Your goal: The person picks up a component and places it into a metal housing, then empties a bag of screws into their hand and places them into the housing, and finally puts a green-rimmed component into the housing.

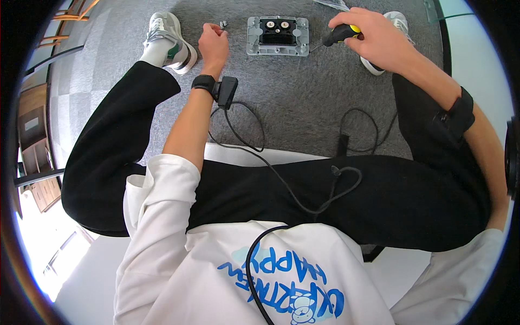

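On the grey carpet ahead of me lies a rectangular frame of clear plastic (254,40) with a black centre part (278,39) that carries two round silvery pieces. To its right, my right hand (374,38) is closed around the black and yellow handle of a screwdriver (337,36). The thin shaft points down and left, toward the frame's lower right corner. Left of the frame, my left hand (213,44) has its fingers pinched together. Small metal pieces (223,24) show right beside those fingertips; whether the fingers grip one is too small to tell.
A crumpled clear plastic bag (331,4) shows at the top edge. My shoes (169,40) stand on either side. Black cables (254,130) loop from my left wrist strap (206,83) over the carpet and my lap. Wooden furniture (35,130) stands far left.
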Demonstrator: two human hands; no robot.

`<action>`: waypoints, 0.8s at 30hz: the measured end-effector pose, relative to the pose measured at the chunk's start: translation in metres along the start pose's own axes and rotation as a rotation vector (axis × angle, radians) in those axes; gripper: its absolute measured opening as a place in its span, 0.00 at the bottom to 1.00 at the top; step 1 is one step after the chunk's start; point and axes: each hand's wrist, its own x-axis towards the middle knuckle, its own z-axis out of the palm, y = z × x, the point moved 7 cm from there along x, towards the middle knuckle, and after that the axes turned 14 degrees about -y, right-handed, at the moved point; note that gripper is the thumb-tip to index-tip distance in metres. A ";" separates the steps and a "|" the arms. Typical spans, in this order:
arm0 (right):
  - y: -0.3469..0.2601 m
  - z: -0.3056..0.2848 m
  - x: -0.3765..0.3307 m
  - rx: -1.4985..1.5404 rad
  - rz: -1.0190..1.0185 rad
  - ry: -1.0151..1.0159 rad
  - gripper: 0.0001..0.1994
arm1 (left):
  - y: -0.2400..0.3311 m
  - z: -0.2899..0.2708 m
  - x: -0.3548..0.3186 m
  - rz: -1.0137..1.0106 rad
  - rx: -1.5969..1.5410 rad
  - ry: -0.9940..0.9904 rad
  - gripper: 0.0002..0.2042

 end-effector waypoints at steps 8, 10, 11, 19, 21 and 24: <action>-0.003 -0.007 0.007 0.051 0.082 -0.100 0.16 | 0.002 0.001 0.020 0.093 0.062 0.018 0.07; -0.009 -0.012 0.010 0.091 0.200 -0.200 0.16 | -0.005 -0.002 0.023 0.130 0.072 0.034 0.06; -0.014 -0.014 0.011 0.091 0.179 -0.194 0.16 | -0.007 -0.005 0.025 0.169 0.082 0.049 0.06; -0.008 -0.006 0.010 0.063 0.198 -0.217 0.16 | 0.003 -0.009 0.027 0.312 0.385 0.120 0.05; -0.009 -0.005 0.010 0.083 0.179 -0.218 0.16 | 0.004 -0.009 0.027 0.333 0.418 0.116 0.05; -0.009 -0.006 0.008 0.069 0.188 -0.222 0.16 | 0.006 -0.008 0.026 0.343 0.447 0.109 0.05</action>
